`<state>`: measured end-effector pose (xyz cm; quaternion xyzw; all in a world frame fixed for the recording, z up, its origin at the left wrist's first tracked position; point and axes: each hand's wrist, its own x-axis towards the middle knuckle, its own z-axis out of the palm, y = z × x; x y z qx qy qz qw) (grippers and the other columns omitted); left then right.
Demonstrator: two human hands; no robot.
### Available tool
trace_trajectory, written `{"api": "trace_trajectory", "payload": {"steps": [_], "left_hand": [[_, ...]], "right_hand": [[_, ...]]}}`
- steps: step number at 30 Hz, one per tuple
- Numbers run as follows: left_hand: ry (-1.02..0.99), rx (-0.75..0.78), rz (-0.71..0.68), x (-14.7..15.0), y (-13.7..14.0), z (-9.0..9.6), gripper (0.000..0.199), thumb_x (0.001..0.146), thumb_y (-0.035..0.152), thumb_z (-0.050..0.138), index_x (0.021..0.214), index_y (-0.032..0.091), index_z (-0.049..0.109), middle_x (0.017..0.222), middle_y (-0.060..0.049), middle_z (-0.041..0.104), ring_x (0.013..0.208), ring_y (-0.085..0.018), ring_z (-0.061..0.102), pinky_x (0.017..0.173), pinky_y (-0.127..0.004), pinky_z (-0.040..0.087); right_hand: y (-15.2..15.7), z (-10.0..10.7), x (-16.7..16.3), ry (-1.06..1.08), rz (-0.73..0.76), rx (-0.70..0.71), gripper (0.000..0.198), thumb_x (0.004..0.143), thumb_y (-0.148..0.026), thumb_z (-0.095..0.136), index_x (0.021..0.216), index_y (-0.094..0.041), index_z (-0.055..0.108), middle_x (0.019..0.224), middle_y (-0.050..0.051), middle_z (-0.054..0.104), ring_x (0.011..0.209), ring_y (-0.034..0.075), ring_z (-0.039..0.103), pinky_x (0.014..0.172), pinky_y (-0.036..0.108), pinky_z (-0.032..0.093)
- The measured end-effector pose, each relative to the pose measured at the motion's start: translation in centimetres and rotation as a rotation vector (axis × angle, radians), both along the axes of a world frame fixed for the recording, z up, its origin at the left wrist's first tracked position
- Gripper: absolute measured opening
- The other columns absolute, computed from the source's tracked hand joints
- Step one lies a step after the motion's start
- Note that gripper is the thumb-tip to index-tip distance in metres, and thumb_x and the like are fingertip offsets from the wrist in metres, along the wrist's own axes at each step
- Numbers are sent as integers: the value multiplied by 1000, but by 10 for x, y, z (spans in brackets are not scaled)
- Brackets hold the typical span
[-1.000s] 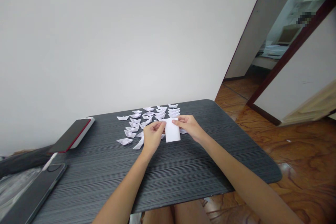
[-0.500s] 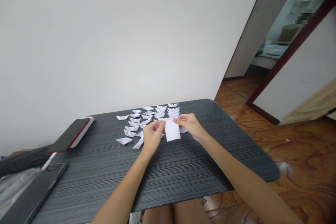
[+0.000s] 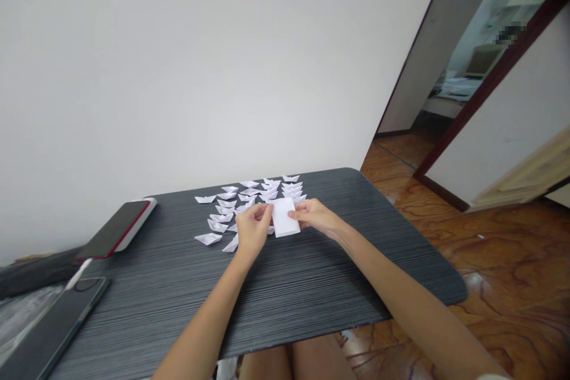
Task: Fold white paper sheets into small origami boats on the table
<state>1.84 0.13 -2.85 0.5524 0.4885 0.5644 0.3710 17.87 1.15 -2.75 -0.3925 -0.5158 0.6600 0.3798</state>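
Note:
A small white rectangle of folded paper [image 3: 285, 218] is held up above the table between my two hands. My left hand [image 3: 253, 225] pinches its left edge near the upper corner, thumb on top. On the opposite edge, about halfway down, my right hand [image 3: 314, 215] grips it with the thumb in front and the fingers behind. Just beyond and to the left, several white folded paper boats [image 3: 208, 239] lie in loose rows on the dark table. My hands and the paper hide some of them.
The dark wood-grain table [image 3: 338, 285] meets a white wall [image 3: 222, 71] at its far side. At the left lie a red-edged tablet-like device [image 3: 118, 228] and a phone [image 3: 57, 326] near a white cable. Right of the table is a wooden floor [image 3: 499, 279].
My right hand has slid from the paper's upper corner down to the middle of its right edge. The paper has tilted slightly. The whole view has shifted a little.

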Motion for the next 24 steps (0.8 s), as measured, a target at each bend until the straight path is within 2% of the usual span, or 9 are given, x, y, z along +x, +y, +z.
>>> {"api": "trace_trajectory", "payload": {"steps": [4, 8, 11, 15, 19, 24], "left_hand": [[13, 9, 4, -3, 2, 0, 23, 65, 33, 58, 70, 11, 63, 58, -2, 62, 51, -14, 58, 50, -24, 49], [41, 49, 40, -5, 2, 2, 22, 66, 32, 57, 69, 11, 63, 58, -2, 62, 51, -13, 57, 50, -23, 49], [55, 64, 57, -6, 2, 5, 20, 66, 30, 57, 68, 11, 63, 57, -2, 62, 50, -12, 57, 49, -21, 48], [65, 63, 49, -6, 1, 6, 20, 67, 31, 57, 68, 11, 63, 59, -2, 63, 52, -13, 58, 49, -21, 48], [46, 48, 5, -4, 0, 4, 21, 66, 31, 58, 70, 12, 63, 62, -3, 63, 54, -13, 58, 51, -22, 49], [21, 19, -126, -3, -2, 8, 23, 65, 32, 60, 74, 11, 61, 65, -4, 64, 51, -12, 58, 48, -22, 49]], "right_hand": [[-3, 3, 1, -41, 77, -3, 32, 59, -36, 68, 69, -6, 62, 52, 5, 62, 45, 11, 57, 45, 21, 42], [-4, 2, 2, 0, 128, -13, 29, 57, -32, 69, 68, -7, 60, 59, 6, 65, 52, 12, 60, 51, 21, 46], [-4, 0, 5, 0, 177, -32, 26, 57, -30, 70, 64, -8, 58, 59, 7, 65, 51, 12, 60, 50, 21, 46], [-4, 1, 7, 0, 243, -29, 25, 63, -32, 66, 67, -8, 59, 61, 6, 66, 54, 12, 61, 54, 22, 46], [-3, 2, 4, 34, 93, 76, 27, 64, -33, 64, 75, -9, 63, 68, 6, 66, 63, 12, 61, 63, 24, 46], [-3, 2, 1, -4, -44, 127, 28, 63, -36, 64, 68, -8, 64, 57, 4, 64, 51, 12, 58, 52, 23, 43]]}}
